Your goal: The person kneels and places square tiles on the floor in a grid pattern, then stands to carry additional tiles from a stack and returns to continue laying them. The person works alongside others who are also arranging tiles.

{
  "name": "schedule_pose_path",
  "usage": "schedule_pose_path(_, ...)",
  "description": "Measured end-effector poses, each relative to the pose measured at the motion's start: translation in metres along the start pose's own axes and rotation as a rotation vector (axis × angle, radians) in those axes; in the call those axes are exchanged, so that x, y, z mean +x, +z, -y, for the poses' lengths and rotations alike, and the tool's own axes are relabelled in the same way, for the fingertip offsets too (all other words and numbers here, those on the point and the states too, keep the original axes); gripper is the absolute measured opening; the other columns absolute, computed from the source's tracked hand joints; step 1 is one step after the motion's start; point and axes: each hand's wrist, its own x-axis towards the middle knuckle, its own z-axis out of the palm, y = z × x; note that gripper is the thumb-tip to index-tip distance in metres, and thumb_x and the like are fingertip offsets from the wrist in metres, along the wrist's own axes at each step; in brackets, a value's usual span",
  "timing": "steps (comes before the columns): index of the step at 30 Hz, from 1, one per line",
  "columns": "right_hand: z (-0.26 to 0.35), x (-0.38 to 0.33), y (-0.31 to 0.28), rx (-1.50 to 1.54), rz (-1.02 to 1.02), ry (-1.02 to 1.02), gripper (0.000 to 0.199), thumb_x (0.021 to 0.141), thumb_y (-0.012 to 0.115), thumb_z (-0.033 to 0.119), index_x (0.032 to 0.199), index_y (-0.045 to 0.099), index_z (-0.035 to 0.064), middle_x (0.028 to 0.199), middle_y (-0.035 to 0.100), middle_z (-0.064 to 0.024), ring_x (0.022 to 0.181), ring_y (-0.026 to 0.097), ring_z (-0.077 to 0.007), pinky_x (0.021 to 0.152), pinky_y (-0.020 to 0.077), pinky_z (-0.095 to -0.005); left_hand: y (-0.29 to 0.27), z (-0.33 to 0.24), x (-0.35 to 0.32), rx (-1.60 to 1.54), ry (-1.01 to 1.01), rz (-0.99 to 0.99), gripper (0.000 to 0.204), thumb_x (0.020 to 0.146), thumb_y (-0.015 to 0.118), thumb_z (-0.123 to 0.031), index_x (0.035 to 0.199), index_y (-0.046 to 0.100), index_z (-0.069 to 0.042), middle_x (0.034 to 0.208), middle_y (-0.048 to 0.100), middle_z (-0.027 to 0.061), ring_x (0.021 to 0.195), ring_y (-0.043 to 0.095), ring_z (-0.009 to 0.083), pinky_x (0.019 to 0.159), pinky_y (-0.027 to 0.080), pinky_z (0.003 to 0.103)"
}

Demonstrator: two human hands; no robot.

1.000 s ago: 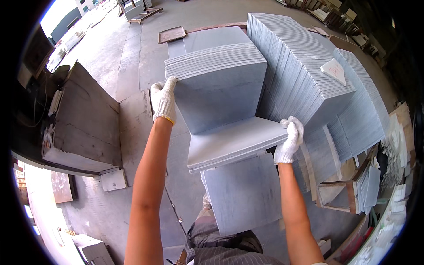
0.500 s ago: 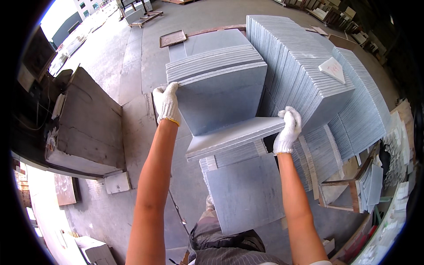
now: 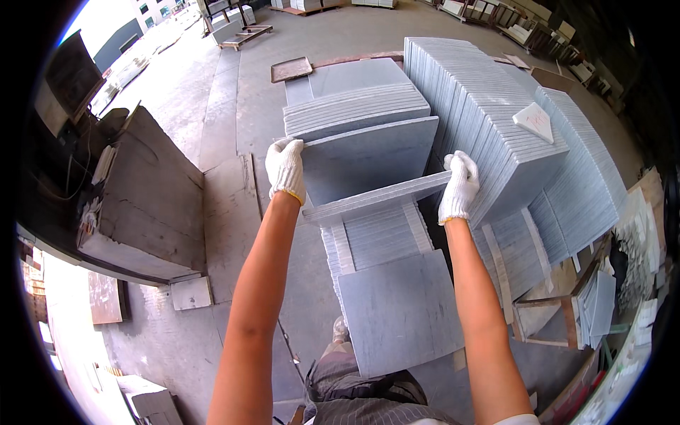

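Head view: both gloved hands are clenching one grey stone slab (image 3: pixel 368 164) by its side edges — left hand (image 3: pixel 285 168) at nine o'clock, right hand (image 3: pixel 459 185) at three — its long axis running across, above a flat slab stack (image 3: pixel 397 312).

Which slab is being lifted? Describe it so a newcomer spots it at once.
Start at the tall row of grey slabs standing on edge on the right. Just left of it lies a flat stack. The lifted slab is in front of that stack, tilted up, gripped at its sides by the gloved left hand and right hand.
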Motion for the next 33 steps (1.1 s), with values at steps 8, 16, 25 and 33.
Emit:
schedule_pose_path(8,-0.005,0.010,0.007,-0.038,0.036,-0.032,0.047,0.092,0.067,0.023,0.126,0.054,-0.0061,0.121,0.060,-0.0141,0.112,0.057,-0.0170,0.094,0.0474,-0.0265,-0.023,-0.011,-0.023,0.019,-0.090,0.238,0.039,0.081,0.063,-0.009,0.118,0.055,0.000,0.109,0.059,0.0102,0.103,0.053,0.0187,0.092,0.040,0.032)
schedule_pose_path(16,0.011,0.002,0.010,-0.011,0.101,0.002,0.049,0.094,0.064,0.027,0.130,0.051,-0.0043,0.124,0.059,-0.0126,0.116,0.055,-0.0185,0.102,0.0431,-0.0303,-0.042,-0.024,-0.079,0.059,-0.086,0.409,0.029,0.086,0.054,-0.002,0.114,0.057,-0.001,0.104,0.057,0.0067,0.094,0.053,0.0145,0.088,0.043,0.029)
schedule_pose_path(25,-0.003,-0.021,-0.034,0.061,0.013,-0.017,0.019,0.093,0.059,0.016,0.104,0.061,0.0012,0.095,0.066,-0.0080,0.092,0.061,-0.0173,0.090,0.0472,-0.0326,-0.036,0.017,-0.138,0.111,0.216,0.189,0.018,0.095,0.046,-0.003,0.104,0.061,-0.002,0.092,0.060,0.0043,0.080,0.053,0.0093,0.072,0.045,0.024)
schedule_pose_path(33,-0.005,-0.037,-0.058,0.055,0.024,-0.035,0.017,0.093,0.056,0.016,0.102,0.060,0.0023,0.095,0.066,-0.0085,0.096,0.060,-0.0201,0.093,0.0456,-0.0357,-0.035,0.031,-0.164,0.183,0.241,0.088,0.017,0.096,0.049,-0.001,0.105,0.063,0.000,0.086,0.061,0.0050,0.073,0.054,0.0089,0.068,0.045,0.024)
